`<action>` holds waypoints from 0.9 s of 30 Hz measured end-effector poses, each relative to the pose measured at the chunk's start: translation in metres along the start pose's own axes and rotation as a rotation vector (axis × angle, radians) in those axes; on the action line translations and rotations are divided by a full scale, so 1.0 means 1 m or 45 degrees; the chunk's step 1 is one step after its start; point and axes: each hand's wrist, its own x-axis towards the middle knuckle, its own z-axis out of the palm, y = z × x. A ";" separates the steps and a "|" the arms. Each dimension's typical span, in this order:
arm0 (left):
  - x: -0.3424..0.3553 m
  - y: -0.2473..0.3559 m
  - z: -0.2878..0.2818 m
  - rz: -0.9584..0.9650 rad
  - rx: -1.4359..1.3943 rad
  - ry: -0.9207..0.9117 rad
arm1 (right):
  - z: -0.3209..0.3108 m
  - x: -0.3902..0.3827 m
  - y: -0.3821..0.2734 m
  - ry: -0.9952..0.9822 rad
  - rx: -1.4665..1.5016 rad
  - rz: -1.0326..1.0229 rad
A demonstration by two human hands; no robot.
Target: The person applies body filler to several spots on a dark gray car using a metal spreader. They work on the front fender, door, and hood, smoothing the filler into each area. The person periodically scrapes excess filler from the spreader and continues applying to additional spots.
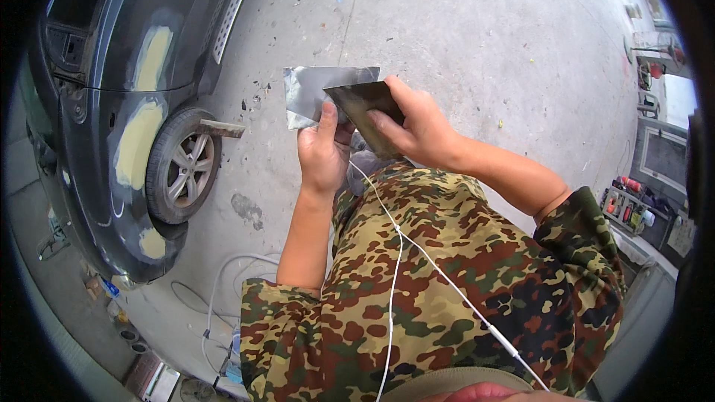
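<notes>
My left hand grips a flat grey metal putty plate, its thumb lying on the near edge. Pale filler is smeared along the plate's left side and lower left corner. In my right hand is a dark, wide putty scraper, pinched at its right side with the thumb on top. The scraper overlaps the plate's right part, and whether the two touch I cannot tell. To the left stands a dark grey car, with pale yellow filler patches on its panels around the wheel.
A flat bar-like piece juts out beside the car's wheel. Grey hose loops on the concrete floor at lower left. A bench with bottles and cans lines the right side. White earphone cords hang down my front.
</notes>
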 end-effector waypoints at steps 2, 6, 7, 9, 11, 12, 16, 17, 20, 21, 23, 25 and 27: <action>0.003 -0.003 -0.002 0.000 -0.008 0.031 | 0.000 -0.002 0.005 0.258 0.203 0.074; 0.008 -0.007 -0.003 -0.007 -0.038 0.068 | 0.000 -0.005 0.012 0.157 0.038 -0.012; 0.008 -0.007 -0.003 -0.007 -0.037 0.057 | 0.000 -0.006 0.013 -0.010 0.007 0.074; 0.010 -0.007 -0.002 -0.053 -0.010 0.106 | 0.000 -0.007 0.015 0.344 0.163 0.026; 0.011 -0.008 0.001 0.045 -0.037 0.065 | 0.000 -0.009 0.016 0.361 0.120 -0.018; 0.011 -0.009 0.002 0.017 -0.049 0.059 | 0.000 -0.010 0.016 0.229 0.079 0.012; 0.013 -0.010 0.004 0.042 -0.038 0.124 | 0.000 -0.015 0.013 0.365 0.155 0.007; 0.013 -0.010 0.005 0.077 -0.053 0.092 | 0.000 -0.016 0.012 0.505 0.195 -0.017; 0.010 -0.010 0.008 0.028 0.005 0.241 | 0.001 -0.018 0.008 0.308 0.116 -0.027; 0.008 -0.010 0.009 0.104 -0.026 0.162 | 0.001 -0.017 0.006 0.331 0.094 0.029; 0.005 -0.012 0.014 0.162 -0.029 0.197 | 0.000 -0.015 0.004 0.686 0.412 0.212; 0.001 -0.015 0.020 0.242 -0.060 0.106 | -0.002 -0.011 0.003 0.771 0.821 -0.012; -0.001 -0.018 0.025 0.302 -0.041 0.061 | -0.003 -0.007 0.001 0.781 0.775 -0.057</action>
